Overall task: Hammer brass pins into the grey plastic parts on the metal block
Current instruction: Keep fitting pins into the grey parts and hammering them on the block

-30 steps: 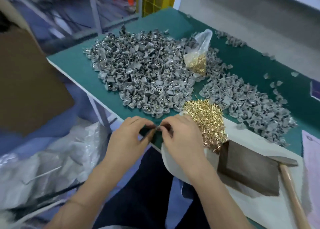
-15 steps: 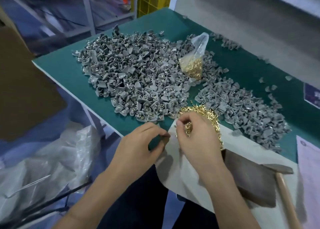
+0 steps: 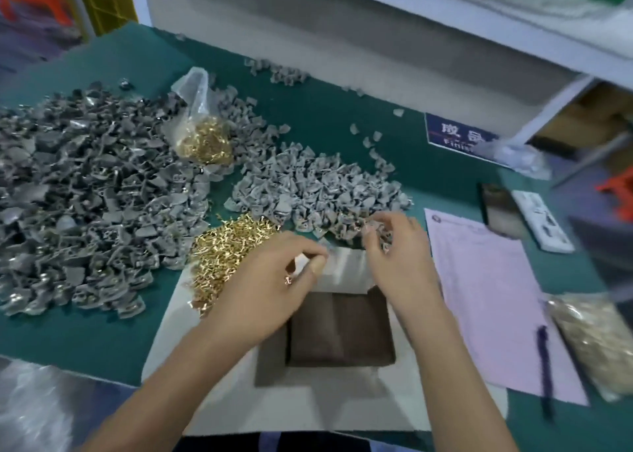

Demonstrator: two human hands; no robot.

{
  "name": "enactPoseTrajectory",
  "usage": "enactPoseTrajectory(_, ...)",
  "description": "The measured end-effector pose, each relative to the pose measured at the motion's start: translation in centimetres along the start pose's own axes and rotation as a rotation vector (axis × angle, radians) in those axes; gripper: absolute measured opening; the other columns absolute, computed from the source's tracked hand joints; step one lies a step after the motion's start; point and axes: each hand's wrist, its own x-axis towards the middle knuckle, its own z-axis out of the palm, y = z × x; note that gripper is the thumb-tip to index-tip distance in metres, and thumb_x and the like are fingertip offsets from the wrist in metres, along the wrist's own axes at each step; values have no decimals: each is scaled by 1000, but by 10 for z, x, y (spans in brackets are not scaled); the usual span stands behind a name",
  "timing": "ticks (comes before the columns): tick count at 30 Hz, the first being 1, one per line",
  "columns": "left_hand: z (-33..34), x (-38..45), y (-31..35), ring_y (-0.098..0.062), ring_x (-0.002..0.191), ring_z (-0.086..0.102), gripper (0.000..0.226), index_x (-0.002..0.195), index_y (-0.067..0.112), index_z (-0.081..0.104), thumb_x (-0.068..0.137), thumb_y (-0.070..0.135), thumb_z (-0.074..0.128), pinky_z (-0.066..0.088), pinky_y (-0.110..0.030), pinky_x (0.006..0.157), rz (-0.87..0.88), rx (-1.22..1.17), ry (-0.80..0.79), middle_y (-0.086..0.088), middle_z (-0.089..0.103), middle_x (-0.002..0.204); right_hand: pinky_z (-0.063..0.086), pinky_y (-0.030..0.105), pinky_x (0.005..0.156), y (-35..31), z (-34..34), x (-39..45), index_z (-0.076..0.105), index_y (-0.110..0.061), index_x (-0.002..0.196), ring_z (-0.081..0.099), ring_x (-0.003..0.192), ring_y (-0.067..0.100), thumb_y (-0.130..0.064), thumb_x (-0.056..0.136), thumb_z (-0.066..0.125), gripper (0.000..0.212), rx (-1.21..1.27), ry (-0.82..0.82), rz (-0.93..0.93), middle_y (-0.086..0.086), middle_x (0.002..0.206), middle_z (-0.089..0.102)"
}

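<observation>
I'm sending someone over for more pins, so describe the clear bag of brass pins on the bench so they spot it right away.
Start at the green bench mat and find the largest heap of grey plastic parts on its left side. At that heap's far right edge lies the clear bag of brass pins. Unlike the loose brass pins nearer the hands, these sit inside crumpled clear plastic.

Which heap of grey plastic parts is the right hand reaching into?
The smaller, paler heap of grey parts, right of the loose brass pins. The right hand touches its near edge; the larger, darker heap lies far left.
</observation>
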Motion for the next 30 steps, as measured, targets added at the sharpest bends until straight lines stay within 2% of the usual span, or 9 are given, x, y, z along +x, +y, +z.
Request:
enactPoseTrajectory(3,12,52,-5,2,113,47,22,119,35,63,101,39,51,39,-20,94,23,160,-17,23,59,113,35,43,108,22,-2,24,52,-22,143,39,133,34,-41,100,55,47,-19,-28,131,12,140,52)
enactPoseTrajectory(6,29,108,-13,-11,129,36,32,133,29,55,103,34,45,32,-30,108,28,310,-27,9,56,131,24,42,113,31,3,52,44,-25,151,31,142,33,-43,103,49,52,-42,-60,155,14,150,45)
enactPoseTrajectory(9,49,151,-26,-24,145,21,45,148,29,41,103,36,40,23,-47,120,-31,469,-148,-3,40,153,26,47,116,33,11,72,40,-30,153,27,144,36,-41,105,43,49,-50,-113,171,14,156,37)
enactPoseTrajectory(12,63,168,-37,-28,152,7,50,154,36,31,103,42,32,12,-53,122,-66,588,-255,-6,24,163,27,49,117,32,16,83,40,-33,153,29,142,39,-37,105,37,48,-155,-162,166,12,159,32)
enactPoseTrajectory(17,67,165,-35,-24,146,21,48,148,37,39,102,40,31,21,-52,116,6,632,-247,1,37,155,33,45,111,32,10,78,53,-29,145,36,133,36,-27,105,36,43,-45,-166,127,11,144,45)
enactPoseTrajectory(21,57,154,-27,-20,139,27,43,140,32,50,102,33,32,27,-50,115,24,537,-292,5,45,147,40,49,110,28,-1,65,57,-23,141,44,130,33,-12,101,38,46,32,-230,86,8,139,50)
enactPoseTrajectory(23,53,149,-21,-19,134,31,40,136,27,55,102,29,34,31,-48,114,28,494,-327,5,48,143,41,46,112,26,-5,56,58,-20,140,47,130,29,-7,101,39,45,56,-237,67,6,139,51)
enactPoseTrajectory(27,47,133,-11,-12,134,42,39,136,19,57,102,14,38,32,-35,118,78,359,-333,4,50,142,41,29,105,24,-8,38,62,-16,136,54,120,20,-6,101,44,41,77,-192,21,2,134,54)
enactPoseTrajectory(30,36,115,-5,10,128,38,43,137,27,57,102,8,39,25,-18,115,83,261,-279,12,47,146,38,20,96,28,-11,27,66,-21,131,55,106,11,-10,99,58,35,77,-175,7,-3,124,56)
